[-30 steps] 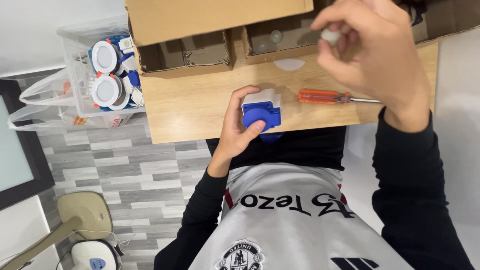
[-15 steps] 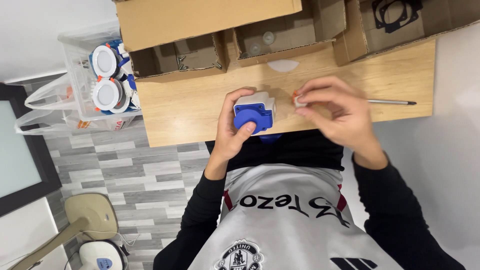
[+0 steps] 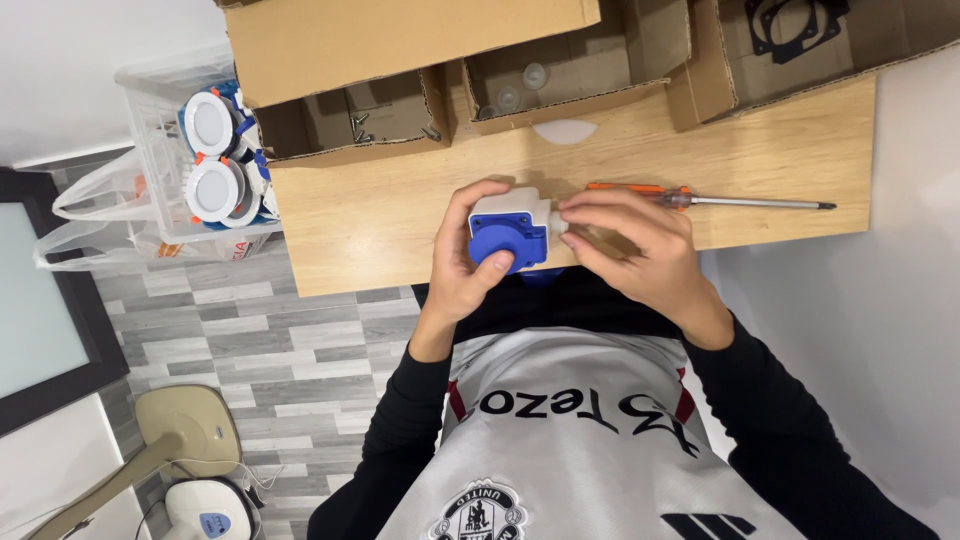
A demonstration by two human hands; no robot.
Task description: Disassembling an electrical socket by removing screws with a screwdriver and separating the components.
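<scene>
My left hand (image 3: 458, 272) grips a white socket housing with a blue front cover (image 3: 508, 228), held just above the near edge of the wooden table (image 3: 360, 220). My right hand (image 3: 640, 250) is at the housing's right side, with its fingertips pinched on a small white piece (image 3: 560, 215) that touches the housing. An orange-handled screwdriver (image 3: 720, 200) lies on the table just beyond my right hand, its tip pointing right.
Three open cardboard boxes line the table's far edge: one with screws (image 3: 350, 125), one with small white round parts (image 3: 560, 85), one with black gaskets (image 3: 790, 40). A white oval piece (image 3: 565, 132) lies before them. A clear bin of round white fittings (image 3: 210, 160) stands at the left.
My right hand came down from near the camera with the small white piece and now rests against the housing's right side. The left hand kept hold of the housing.
</scene>
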